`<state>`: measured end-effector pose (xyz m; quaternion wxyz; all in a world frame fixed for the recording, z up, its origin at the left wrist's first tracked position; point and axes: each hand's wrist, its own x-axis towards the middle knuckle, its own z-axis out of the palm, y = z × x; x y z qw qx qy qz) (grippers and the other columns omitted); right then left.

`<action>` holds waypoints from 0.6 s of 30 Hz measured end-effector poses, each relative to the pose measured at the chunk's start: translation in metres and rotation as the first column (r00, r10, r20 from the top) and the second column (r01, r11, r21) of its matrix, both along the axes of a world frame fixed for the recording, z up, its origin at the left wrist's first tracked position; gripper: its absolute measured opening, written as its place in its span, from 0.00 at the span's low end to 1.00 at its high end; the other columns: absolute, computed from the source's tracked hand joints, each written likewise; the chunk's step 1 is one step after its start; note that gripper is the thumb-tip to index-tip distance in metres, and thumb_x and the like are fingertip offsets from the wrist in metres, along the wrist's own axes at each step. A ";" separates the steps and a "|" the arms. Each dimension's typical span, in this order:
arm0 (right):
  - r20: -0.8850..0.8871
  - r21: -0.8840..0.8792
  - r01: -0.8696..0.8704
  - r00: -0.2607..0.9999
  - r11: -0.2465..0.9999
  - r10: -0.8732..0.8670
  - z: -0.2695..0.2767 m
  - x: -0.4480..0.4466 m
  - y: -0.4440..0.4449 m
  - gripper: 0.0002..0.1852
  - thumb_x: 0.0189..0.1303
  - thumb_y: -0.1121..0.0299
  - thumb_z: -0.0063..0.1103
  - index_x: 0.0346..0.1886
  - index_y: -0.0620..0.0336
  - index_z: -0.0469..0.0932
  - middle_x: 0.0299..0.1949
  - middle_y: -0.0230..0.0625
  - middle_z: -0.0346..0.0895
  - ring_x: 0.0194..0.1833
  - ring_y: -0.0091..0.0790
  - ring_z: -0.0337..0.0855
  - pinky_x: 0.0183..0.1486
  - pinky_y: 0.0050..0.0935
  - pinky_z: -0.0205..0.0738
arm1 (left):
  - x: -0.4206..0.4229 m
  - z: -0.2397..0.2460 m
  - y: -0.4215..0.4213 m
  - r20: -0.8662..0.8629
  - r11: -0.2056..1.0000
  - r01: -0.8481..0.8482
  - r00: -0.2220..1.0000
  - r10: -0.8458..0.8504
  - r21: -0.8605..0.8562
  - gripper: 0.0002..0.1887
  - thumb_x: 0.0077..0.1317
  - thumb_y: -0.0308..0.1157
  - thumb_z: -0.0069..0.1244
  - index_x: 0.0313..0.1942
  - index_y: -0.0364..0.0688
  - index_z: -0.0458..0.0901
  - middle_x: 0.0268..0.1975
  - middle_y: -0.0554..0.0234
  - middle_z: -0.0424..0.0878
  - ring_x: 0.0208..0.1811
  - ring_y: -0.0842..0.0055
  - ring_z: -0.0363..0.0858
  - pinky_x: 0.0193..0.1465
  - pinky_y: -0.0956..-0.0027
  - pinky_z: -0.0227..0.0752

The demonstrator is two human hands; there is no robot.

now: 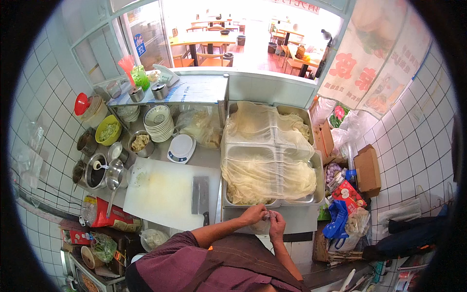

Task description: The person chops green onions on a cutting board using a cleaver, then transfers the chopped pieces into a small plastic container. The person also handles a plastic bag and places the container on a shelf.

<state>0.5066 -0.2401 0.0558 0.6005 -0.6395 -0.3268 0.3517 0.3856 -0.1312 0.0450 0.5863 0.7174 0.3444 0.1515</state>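
My left hand (254, 214) and my right hand (277, 225) meet at the counter's front edge, just below the metal trays. Between them the fingers pinch the gathered top of a clear plastic bag (259, 227), which hangs beneath; its contents are hard to make out. Directly beyond my hands, a thin gauze cloth (251, 171) lies over several rectangular steel trays (320, 182). Noodle-like food (300, 126) shows at the uncovered back right corner. To the left, a cleaver (200, 195) rests on a white cutting board (160, 193).
Stacked bowls (158, 122), a white kitchen scale (181, 148), a steel pot of food (140, 143) and a ladle (115, 171) stand at left. A steel shelf (204, 87) rises behind. Cardboard boxes (366, 169) and a blue bag (335, 219) crowd the right side.
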 end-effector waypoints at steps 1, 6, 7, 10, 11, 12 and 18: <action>0.005 -0.008 0.050 0.999 0.999 -0.050 0.001 -0.001 0.002 0.10 0.74 0.69 0.57 0.46 0.66 0.82 0.41 0.32 0.84 0.43 0.24 0.81 0.49 0.27 0.77 | 0.000 0.003 -0.004 -0.003 0.999 -0.036 0.999 0.036 0.033 0.10 0.73 0.33 0.50 0.42 0.35 0.78 0.33 0.48 0.87 0.37 0.60 0.88 0.43 0.58 0.79; 0.133 -0.097 0.160 0.980 0.982 -0.146 -0.003 0.002 0.009 0.07 0.68 0.70 0.61 0.41 0.65 0.79 0.37 0.33 0.82 0.40 0.26 0.80 0.45 0.31 0.77 | 0.003 0.012 -0.015 -0.042 0.944 -0.058 0.996 0.076 0.325 0.09 0.73 0.34 0.49 0.42 0.36 0.75 0.32 0.42 0.84 0.38 0.45 0.84 0.41 0.49 0.75; 0.195 -0.115 0.103 0.978 0.988 -0.079 -0.004 0.005 0.009 0.07 0.67 0.70 0.61 0.42 0.64 0.79 0.38 0.35 0.82 0.39 0.28 0.81 0.45 0.32 0.77 | 0.003 0.012 -0.015 -0.050 0.945 -0.044 0.997 0.064 0.325 0.10 0.73 0.35 0.48 0.42 0.36 0.75 0.33 0.42 0.84 0.39 0.44 0.83 0.42 0.48 0.74; 0.289 -0.188 -0.047 0.952 0.981 0.101 -0.005 0.010 0.006 0.09 0.64 0.70 0.63 0.44 0.64 0.79 0.42 0.41 0.83 0.40 0.34 0.83 0.46 0.34 0.77 | 0.002 0.012 -0.010 0.007 0.910 -0.041 0.999 0.042 0.412 0.10 0.73 0.35 0.48 0.42 0.37 0.75 0.34 0.41 0.83 0.40 0.42 0.82 0.42 0.45 0.72; 0.263 -0.213 -0.089 0.954 0.973 0.145 -0.005 0.010 0.004 0.10 0.63 0.70 0.63 0.44 0.64 0.79 0.43 0.42 0.83 0.41 0.35 0.83 0.47 0.35 0.77 | 0.001 0.012 -0.008 0.033 0.892 -0.057 0.998 0.047 0.448 0.10 0.72 0.35 0.48 0.42 0.37 0.75 0.34 0.40 0.83 0.40 0.41 0.82 0.42 0.44 0.72; 0.235 -0.237 -0.133 0.953 0.962 0.189 -0.005 0.010 0.003 0.11 0.62 0.70 0.64 0.45 0.64 0.79 0.44 0.44 0.83 0.42 0.37 0.83 0.48 0.36 0.77 | 0.001 0.012 -0.007 0.039 0.885 -0.038 0.999 0.023 0.465 0.09 0.72 0.35 0.48 0.41 0.37 0.74 0.34 0.40 0.83 0.39 0.42 0.81 0.41 0.44 0.71; 0.371 -0.156 -0.162 0.905 0.975 0.209 -0.008 0.006 0.002 0.16 0.57 0.66 0.68 0.45 0.63 0.80 0.40 0.45 0.81 0.46 0.46 0.82 0.53 0.40 0.75 | 0.001 0.015 -0.004 -0.020 0.844 0.033 0.999 -0.026 0.536 0.09 0.70 0.34 0.50 0.36 0.37 0.74 0.32 0.39 0.82 0.38 0.42 0.81 0.38 0.45 0.71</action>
